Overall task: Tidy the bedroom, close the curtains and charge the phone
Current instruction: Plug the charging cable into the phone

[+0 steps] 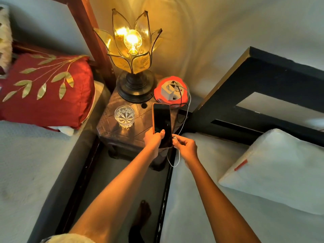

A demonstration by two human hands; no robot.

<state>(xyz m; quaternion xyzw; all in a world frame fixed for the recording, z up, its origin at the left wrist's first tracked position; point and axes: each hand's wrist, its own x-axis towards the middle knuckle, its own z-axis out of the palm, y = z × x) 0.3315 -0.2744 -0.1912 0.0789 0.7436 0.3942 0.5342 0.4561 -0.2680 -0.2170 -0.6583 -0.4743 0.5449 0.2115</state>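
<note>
A dark-screened phone (162, 120) in an orange case is held over the small wooden bedside table (140, 135). My left hand (153, 140) grips its lower end, thumb on the screen. My right hand (185, 146) pinches the plug end of a white charging cable (185, 116) right beside the phone's bottom right corner. The cable loops below my hand and runs up to a white adapter in a red round extension socket (169, 92) at the table's back right.
A lit lotus-shaped lamp (133, 50) and a cut-glass tumbler (124, 115) stand on the table. A bed with a red leaf-patterned cushion (47, 90) lies left; another bed with a white pillow (273, 171) and black headboard lies right. My foot stands in the narrow gap between them.
</note>
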